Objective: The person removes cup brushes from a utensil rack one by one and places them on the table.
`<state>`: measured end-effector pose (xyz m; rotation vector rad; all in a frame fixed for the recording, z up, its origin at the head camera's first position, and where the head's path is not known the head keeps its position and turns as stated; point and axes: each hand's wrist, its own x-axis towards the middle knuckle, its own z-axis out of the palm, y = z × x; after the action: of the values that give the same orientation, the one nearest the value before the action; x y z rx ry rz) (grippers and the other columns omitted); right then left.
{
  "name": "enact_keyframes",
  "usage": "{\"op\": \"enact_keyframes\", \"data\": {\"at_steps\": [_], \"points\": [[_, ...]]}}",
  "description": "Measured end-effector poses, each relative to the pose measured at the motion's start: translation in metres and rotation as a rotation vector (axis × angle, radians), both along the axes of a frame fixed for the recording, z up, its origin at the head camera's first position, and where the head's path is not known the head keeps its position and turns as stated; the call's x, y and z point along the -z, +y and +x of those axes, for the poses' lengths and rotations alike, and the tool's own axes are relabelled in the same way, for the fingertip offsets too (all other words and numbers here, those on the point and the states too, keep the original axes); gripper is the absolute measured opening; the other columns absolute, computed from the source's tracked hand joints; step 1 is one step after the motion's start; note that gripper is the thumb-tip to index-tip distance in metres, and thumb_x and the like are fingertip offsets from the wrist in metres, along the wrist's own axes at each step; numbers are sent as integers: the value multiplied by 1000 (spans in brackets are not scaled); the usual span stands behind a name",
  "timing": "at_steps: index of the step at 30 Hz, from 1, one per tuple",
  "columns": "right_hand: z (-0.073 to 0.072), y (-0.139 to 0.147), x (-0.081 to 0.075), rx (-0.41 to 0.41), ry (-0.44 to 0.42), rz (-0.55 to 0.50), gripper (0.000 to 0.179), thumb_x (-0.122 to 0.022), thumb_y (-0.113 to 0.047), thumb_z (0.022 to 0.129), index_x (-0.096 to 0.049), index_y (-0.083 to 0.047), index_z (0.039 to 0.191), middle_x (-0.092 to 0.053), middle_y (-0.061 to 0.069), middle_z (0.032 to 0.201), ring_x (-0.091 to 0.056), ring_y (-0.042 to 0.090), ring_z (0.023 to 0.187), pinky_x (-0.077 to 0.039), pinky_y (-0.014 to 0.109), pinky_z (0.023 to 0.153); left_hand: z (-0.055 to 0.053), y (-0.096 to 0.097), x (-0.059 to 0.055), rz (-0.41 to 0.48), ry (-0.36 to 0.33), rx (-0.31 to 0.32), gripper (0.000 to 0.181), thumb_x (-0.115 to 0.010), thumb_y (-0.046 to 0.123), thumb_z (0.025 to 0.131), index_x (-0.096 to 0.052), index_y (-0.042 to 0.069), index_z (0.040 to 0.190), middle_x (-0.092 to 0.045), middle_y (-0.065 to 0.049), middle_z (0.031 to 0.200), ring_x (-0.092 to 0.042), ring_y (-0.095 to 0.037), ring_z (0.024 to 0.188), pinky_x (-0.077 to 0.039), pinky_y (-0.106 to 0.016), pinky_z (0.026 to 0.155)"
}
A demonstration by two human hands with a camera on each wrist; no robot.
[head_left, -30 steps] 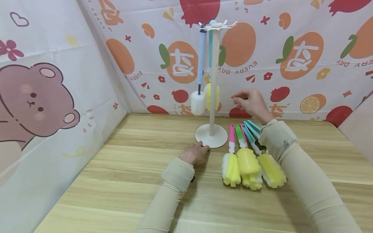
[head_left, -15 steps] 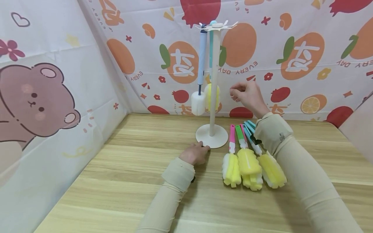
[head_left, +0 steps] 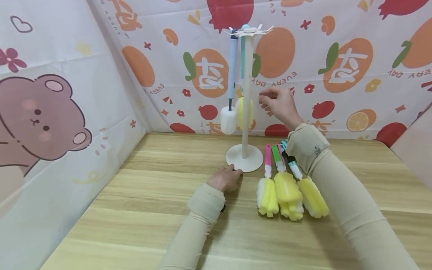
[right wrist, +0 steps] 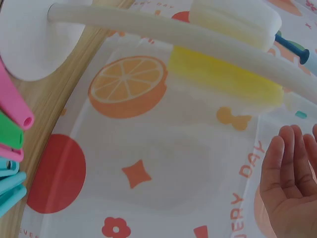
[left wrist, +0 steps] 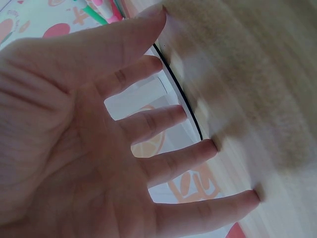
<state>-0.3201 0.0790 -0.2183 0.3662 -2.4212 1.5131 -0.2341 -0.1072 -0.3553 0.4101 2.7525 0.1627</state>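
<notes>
A white hanging stand (head_left: 247, 82) with hooks around its top stands on the wooden table. From it hang a blue-handled bottle brush (head_left: 228, 119) with a white sponge head and a teal-handled bottle brush (head_left: 239, 110) with a yellow one, partly behind the pole. My left hand (head_left: 224, 179) touches the front of the round base (head_left: 236, 159), its fingers spread and straight in the left wrist view. In the air right of the pole is my right hand (head_left: 281, 104), holding nothing; its visible fingers (right wrist: 273, 163) look extended in the right wrist view.
Several sponge bottle brushes lie right of the base: a pink-handled brush (head_left: 268, 197), a green-handled brush (head_left: 288, 187) and a teal-handled brush (head_left: 313, 197) among them. The right forearm (head_left: 341, 187) passes over some handles. A printed cloth (head_left: 303, 75) hangs behind the table.
My right hand has risen and moved left, closer to the pole and the hanging brushes. The left hand stays at the base, and the brushes have not moved.
</notes>
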Motion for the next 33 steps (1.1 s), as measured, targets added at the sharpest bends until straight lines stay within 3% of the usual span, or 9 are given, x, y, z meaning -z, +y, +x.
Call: {"op": "enact_keyframes", "data": {"at_steps": [5,16,27,33], "points": [[-5,-10,-5,7,13,-71,30,-62,-12,102,-67,1,128,-68,15,118,-65,24,97,-55,31,88,0,-1,-1,-8,4,7,47,-65,16,99,-54,20,144,-45,-12,146,-49,-34,121,-51,-46,92],[-18,-25,-14,26,43,-150,28,-68,-12,99,-70,0,124,-67,12,119,-60,17,98,-52,26,84,1,1,-2,-3,-2,0,46,-65,17,100,-54,21,145,-43,-11,151,-48,-33,122,-50,-45,95],[-35,-27,-17,-133,-75,-195,36,-63,-10,101,-63,-5,137,-66,14,132,-63,20,114,-46,40,99,1,-1,-4,-15,3,-8,47,-66,18,99,-54,22,145,-46,-10,147,-49,-31,120,-50,-44,94],[-39,-22,-16,-202,-130,-178,41,-63,-14,102,-59,-8,143,-63,13,136,-54,23,126,-44,41,106,3,-1,-2,-17,10,2,48,-67,19,99,-54,22,145,-45,-10,150,-49,-33,123,-50,-46,95]]}}
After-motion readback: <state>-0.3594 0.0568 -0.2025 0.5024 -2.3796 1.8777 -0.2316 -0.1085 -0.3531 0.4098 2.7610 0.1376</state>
